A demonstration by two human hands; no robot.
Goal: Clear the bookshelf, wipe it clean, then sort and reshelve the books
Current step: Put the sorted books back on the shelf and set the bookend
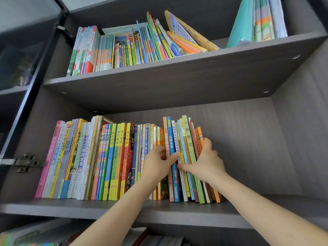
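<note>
Both hands clasp a bunch of upright books (186, 157) on the middle shelf (106, 208): left hand (158, 162) on its left side, right hand (205, 162) on its right.

Grey woodgrain bookshelf (177, 80); pink book (48, 160) leftmost; teal folder (239, 23) on the upper shelf.

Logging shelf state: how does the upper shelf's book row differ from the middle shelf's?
The upper row slumps at its right end, books tilted; the middle row stands upright. Nothing touches the upper row; left hand and right hand grip the middle row's right-end bundle. Both show colourful spines outward.
</note>
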